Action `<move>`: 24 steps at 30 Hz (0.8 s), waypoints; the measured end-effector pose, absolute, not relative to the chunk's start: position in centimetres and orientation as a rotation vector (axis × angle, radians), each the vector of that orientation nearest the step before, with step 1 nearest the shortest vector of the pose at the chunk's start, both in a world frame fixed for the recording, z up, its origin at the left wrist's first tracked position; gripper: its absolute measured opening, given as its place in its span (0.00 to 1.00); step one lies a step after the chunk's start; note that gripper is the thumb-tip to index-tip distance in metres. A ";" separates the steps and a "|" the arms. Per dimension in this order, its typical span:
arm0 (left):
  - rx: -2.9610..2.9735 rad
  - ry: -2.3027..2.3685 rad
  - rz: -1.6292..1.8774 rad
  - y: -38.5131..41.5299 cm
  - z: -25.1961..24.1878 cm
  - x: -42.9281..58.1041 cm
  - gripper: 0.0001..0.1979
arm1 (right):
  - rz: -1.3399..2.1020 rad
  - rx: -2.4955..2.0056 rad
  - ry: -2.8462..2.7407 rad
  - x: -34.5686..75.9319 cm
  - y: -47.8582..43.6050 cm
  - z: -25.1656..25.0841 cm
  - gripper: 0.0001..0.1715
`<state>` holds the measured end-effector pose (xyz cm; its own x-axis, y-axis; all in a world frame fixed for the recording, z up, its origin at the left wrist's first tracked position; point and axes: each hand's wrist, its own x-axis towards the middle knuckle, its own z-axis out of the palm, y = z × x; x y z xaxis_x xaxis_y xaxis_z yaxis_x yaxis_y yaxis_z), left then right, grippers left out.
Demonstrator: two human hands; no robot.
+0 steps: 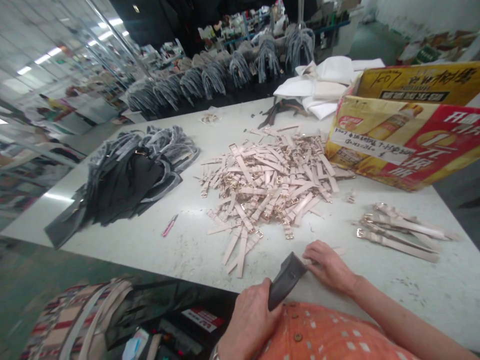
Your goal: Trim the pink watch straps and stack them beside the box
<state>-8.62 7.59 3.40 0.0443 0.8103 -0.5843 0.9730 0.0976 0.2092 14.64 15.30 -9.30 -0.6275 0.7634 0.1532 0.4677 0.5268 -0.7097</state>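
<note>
My left hand (250, 317) is closed round a dark grey flat piece (287, 280) close to the table's front edge. Just to the right, my right hand (330, 267) has its fingers pinched on a pale strap (308, 262) at the end of the dark piece. Part of that strap is hidden under my fingers. A large heap of pale pink straps with gold buckles (270, 175) lies in the middle of the table. Several more buckled straps (397, 235) lie in a small group at the right.
Black bags with wrapped handles (127, 180) are piled at the left. A pink tool (170, 226) lies near the front edge. A yellow and red carton (397, 140) stands at the back right beside white sheets (322, 80). A striped cloth (71, 320) is below left.
</note>
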 end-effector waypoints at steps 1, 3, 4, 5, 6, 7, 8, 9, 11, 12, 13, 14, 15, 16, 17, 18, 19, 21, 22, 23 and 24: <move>1.765 1.788 -0.373 7.8 3.1 -8.5 0.13 | 0.903 -0.999 -2.303 14.5 15.0 -9.3 0.08; 1.783 1.768 -0.403 8.1 2.5 -8.3 0.13 | 0.935 -0.981 -2.272 14.4 14.7 -9.2 0.10; 1.778 1.760 -0.418 8.3 2.3 -8.2 0.14 | 0.947 -0.968 -2.260 14.5 14.7 -9.2 0.11; 1.767 1.751 -0.433 8.5 2.1 -8.2 0.14 | 0.956 -0.954 -2.250 14.6 14.7 -9.2 0.11; 1.753 1.744 -0.447 8.6 2.0 -8.1 0.13 | 0.960 -0.945 -2.242 14.8 14.7 -9.1 0.12; 1.740 1.740 -0.460 8.8 2.0 -8.1 0.13 | 0.960 -0.944 -2.231 15.1 14.8 -9.1 0.12; 1.733 1.738 -0.467 8.9 2.0 -8.1 0.13 | 0.954 -0.950 -2.217 15.4 14.8 -9.2 0.11; 1.730 1.735 -0.472 9.0 2.1 -8.1 0.13 | 0.947 -0.964 -2.205 15.7 14.8 -9.2 0.11; 1.730 1.729 -0.471 9.1 2.4 -8.1 0.13 | 0.934 -0.990 -2.190 16.3 14.8 -9.3 0.10; 1.730 1.725 -0.468 9.1 2.6 -8.2 0.13 | 0.936 -0.992 -2.193 16.5 14.8 -9.4 0.10; 1.727 1.720 -0.470 9.1 2.8 -8.2 0.13 | 0.941 -0.987 -2.198 16.7 14.8 -9.4 0.10; 1.723 1.715 -0.478 9.1 2.9 -8.2 0.13 | 0.949 -0.978 -2.204 16.9 14.8 -9.4 0.10; 1.718 1.708 -0.494 9.1 3.0 -8.3 0.13 | 0.957 -0.971 -2.207 16.9 14.8 -9.4 0.09; 1.715 1.703 -0.516 9.0 3.1 -8.3 0.13 | 0.962 -0.967 -2.206 17.0 14.8 -9.4 0.09; 1.716 1.697 -0.539 9.0 3.2 -8.3 0.13 | 0.968 -0.964 -2.206 17.0 14.8 -9.3 0.09; 1.723 1.696 -0.556 8.9 3.2 -8.3 0.13 | 0.972 -0.960 -2.205 17.0 14.9 -9.3 0.09; 1.735 1.695 -0.571 8.8 3.2 -8.3 0.14 | 0.975 -0.954 -2.203 16.9 14.9 -9.2 0.10; 1.767 1.694 -0.576 8.7 3.1 -8.1 0.14 | 0.982 -0.937 -2.196 16.9 14.9 -9.2 0.10; 1.784 1.694 -0.569 8.6 3.0 -8.0 0.15 | 0.987 -0.928 -2.194 16.8 14.9 -9.2 0.10; 1.798 1.693 -0.562 8.5 2.9 -7.9 0.15 | 0.992 -0.921 -2.192 16.8 14.9 -9.3 0.10; 1.810 1.694 -0.556 8.5 2.8 -7.8 0.15 | 0.998 -0.917 -2.190 16.8 14.9 -9.3 0.10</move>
<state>-7.82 8.47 2.83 0.1015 0.7431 -0.6614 0.9905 -0.0137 0.1366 16.81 14.88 -9.33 -0.6104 0.7659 0.2020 0.3504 0.4898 -0.7983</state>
